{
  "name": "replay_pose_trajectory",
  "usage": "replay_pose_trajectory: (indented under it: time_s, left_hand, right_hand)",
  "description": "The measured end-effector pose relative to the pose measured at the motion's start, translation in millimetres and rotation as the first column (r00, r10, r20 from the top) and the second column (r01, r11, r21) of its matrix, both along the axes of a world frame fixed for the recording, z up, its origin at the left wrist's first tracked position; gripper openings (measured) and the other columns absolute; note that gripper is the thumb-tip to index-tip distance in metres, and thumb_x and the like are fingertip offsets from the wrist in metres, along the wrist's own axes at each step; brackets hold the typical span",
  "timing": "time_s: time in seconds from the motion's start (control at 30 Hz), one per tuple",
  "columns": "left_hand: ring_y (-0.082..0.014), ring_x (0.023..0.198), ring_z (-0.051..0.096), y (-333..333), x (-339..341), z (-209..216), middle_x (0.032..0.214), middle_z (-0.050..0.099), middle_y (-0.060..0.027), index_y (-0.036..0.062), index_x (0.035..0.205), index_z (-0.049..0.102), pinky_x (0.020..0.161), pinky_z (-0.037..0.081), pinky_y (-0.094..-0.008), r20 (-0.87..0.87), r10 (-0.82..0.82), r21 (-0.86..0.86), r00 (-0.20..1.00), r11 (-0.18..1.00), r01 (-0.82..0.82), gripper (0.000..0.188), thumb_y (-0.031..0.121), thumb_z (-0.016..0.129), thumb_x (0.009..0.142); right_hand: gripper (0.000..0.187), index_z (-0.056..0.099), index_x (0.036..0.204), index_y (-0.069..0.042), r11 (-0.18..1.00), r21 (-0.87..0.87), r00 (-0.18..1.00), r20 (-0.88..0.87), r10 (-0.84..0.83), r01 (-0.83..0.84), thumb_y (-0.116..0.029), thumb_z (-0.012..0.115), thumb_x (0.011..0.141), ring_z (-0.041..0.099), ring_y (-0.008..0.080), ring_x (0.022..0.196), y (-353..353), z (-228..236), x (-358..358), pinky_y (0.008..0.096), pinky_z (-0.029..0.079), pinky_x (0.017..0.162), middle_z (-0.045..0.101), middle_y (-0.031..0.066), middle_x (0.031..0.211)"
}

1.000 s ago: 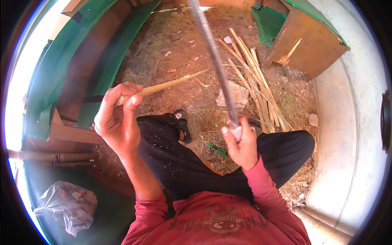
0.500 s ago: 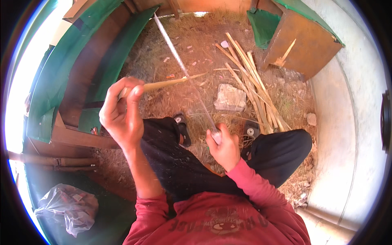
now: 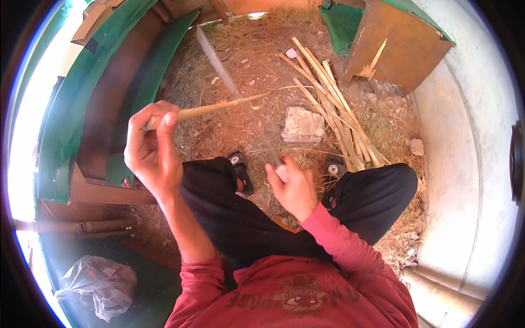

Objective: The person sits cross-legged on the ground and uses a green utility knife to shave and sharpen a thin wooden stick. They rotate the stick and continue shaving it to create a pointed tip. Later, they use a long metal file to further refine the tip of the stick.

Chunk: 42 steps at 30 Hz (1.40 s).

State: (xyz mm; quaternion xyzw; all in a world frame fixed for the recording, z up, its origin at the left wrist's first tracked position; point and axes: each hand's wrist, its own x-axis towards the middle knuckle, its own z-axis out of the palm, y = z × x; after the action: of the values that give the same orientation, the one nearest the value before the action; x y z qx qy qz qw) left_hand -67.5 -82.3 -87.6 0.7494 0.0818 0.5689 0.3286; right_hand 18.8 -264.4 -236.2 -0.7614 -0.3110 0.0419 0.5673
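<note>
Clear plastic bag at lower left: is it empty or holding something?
Holding something: the bag bulges and reddish shapes show through; how full, cannot tell.

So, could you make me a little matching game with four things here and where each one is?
Things:
1. pointed stick
2. stone block
3. long blade
4. plastic bag

Places:
A. gripped by its handle in the right hand
B. at the lower left of the picture
C. held in the left hand
D. beside the pile of loose sticks

Right pairs: 1-C, 2-D, 3-A, 4-B.
</note>
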Motion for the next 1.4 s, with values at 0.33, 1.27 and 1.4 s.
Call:
replay_pose_trajectory:
  time_s: [0.33, 1.27, 1.4]
  left_hand:
    - [-0.0134, 0.085, 0.062, -0.2, 3.4, 15.4, 0.09, 0.067, -0.0116, -0.0044, 0.104, 0.061, 0.072, 0.051, -0.0243, 0.142, 0.17, 0.112, 0.975, 0.976, -0.187, 0.009, 0.002, 0.06, 0.097]
    - [-0.0039, 0.062, 0.052, 11.9, 37.1, 72.1, 0.072, 0.067, -0.0018, 0.0046, 0.095, 0.059, 0.055, 0.039, -0.0203, 0.057, 0.247, 0.146, 0.967, 0.956, -0.253, 0.017, 0.021, 0.062, 0.1]
    - [-0.0042, 0.065, 0.054, 15.2, 38.7, 70.5, 0.073, 0.067, -0.0014, 0.0048, 0.096, 0.059, 0.057, 0.041, -0.0208, 0.078, 0.24, 0.128, 0.968, 0.96, -0.248, 0.018, 0.022, 0.061, 0.1]
  right_hand:
    - [0.036, 0.057, 0.083, 0.002, 0.989, -0.103, 0.993, -0.074, 0.095, -0.102, -0.032, 0.067, 0.092, 0.064, 0.0391, 0.057, -10.3, 31.7, 18.3, 0.0441, 0.048, 0.052, 0.061, 0.0191, 0.061]
    - [0.038, 0.057, 0.083, 0.002, 0.984, -0.159, 0.995, -0.061, 0.076, -0.085, -0.032, 0.058, 0.099, 0.059, 0.0379, 0.054, -6.3, 28.1, 14.7, 0.0447, 0.044, 0.054, 0.056, 0.0171, 0.06]
    - [0.031, 0.056, 0.088, 0.001, 0.992, 0.035, 0.992, -0.028, 0.125, -0.124, -0.028, 0.058, 0.1, 0.058, 0.0259, 0.047, -13.5, 70.5, -1.8, 0.037, 0.041, 0.049, 0.051, 0.0101, 0.054]
